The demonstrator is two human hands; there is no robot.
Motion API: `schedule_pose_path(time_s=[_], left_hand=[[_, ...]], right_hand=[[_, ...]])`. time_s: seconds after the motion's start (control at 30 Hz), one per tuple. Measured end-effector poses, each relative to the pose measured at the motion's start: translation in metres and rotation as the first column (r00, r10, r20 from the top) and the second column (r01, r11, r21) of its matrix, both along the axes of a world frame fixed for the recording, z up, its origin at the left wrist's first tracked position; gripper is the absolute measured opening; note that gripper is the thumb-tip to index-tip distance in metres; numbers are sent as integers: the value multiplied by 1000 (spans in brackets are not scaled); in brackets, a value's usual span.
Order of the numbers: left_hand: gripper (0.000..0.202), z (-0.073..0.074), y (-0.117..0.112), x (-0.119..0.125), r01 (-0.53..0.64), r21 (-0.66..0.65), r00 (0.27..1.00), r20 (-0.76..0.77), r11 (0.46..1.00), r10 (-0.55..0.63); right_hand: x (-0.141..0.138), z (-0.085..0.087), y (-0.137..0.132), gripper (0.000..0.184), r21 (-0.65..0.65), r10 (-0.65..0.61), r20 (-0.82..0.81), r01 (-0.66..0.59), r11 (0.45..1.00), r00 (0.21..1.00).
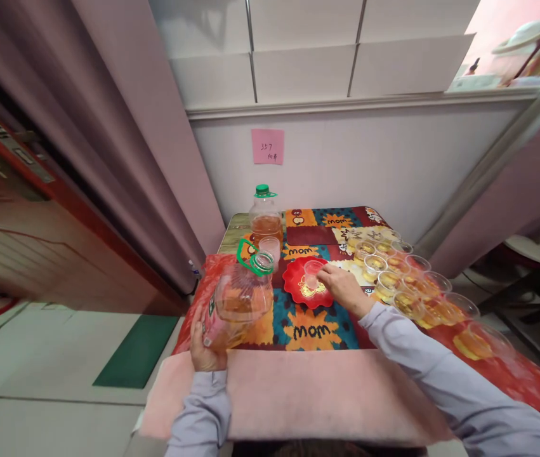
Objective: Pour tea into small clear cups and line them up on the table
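My left hand (204, 343) is wrapped round a big clear plastic jug (245, 298) at the left of the table. The jug is uncapped, has a green handle at its neck, and holds some amber liquid. Over a scalloped red plate (293, 289), my right hand (344, 287) grips a small clear plastic cup (314, 270) by its side. Whether that cup touches the plate I cannot tell. Close behind the jug stands a stack of clear cups (270, 249).
A second jug (264, 219) with a green cap stands at the back left, partly full. Several cups of pale yellow liquid (391, 279) crowd the right side, near my right forearm. A patterned mat (310, 333) and pink cloth (317, 393) cover the table.
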State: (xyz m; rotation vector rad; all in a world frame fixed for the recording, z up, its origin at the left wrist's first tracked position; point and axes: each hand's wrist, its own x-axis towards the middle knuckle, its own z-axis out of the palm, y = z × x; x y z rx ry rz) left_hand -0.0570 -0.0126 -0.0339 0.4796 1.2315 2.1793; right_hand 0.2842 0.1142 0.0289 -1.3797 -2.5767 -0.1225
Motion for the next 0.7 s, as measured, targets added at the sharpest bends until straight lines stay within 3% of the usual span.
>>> schedule_pose_path(time_s=[0.1, 0.23, 0.3, 0.37, 0.43, 0.5, 0.53, 0.6, 0.7], left_hand=[[51, 2, 0, 2, 15, -6, 997, 74, 1000, -14], [41, 4, -1, 4, 4, -42, 990, 139, 999, 2], [40, 5, -2, 6, 8, -46, 988, 155, 999, 0], [38, 7, -2, 7, 7, -49, 986, 167, 999, 2], [35, 8, -2, 8, -1, -54, 984, 177, 999, 10], [35, 10, -1, 9, 1, -59, 983, 184, 998, 10], [35, 11, -1, 9, 6, -63, 983, 185, 998, 6], [37, 13, -1, 10, 20, -70, 984, 180, 997, -7], [40, 14, -2, 12, 43, -76, 987, 159, 996, -31]], right_hand=[[0, -11, 5, 23, -10, 23, -3, -23, 1000, 1000], [5, -10, 6, 30, -2, 46, -37, -46, 999, 998], [11, -4, 3, 39, 36, 51, -133, -47, 998, 990], [14, 2, -4, 43, 74, 38, -337, -13, 997, 941], [8, 6, -14, 48, 29, -21, -621, 50, 998, 784], [-10, 4, -27, 59, -144, -129, -850, 11, 990, 510], [-23, 1, -34, 65, -250, -203, -907, -84, 965, 369], [-54, -9, -47, 80, -390, -344, -920, -346, 853, 188], [-95, -23, -59, 107, -426, -480, -873, -614, 664, 87]])
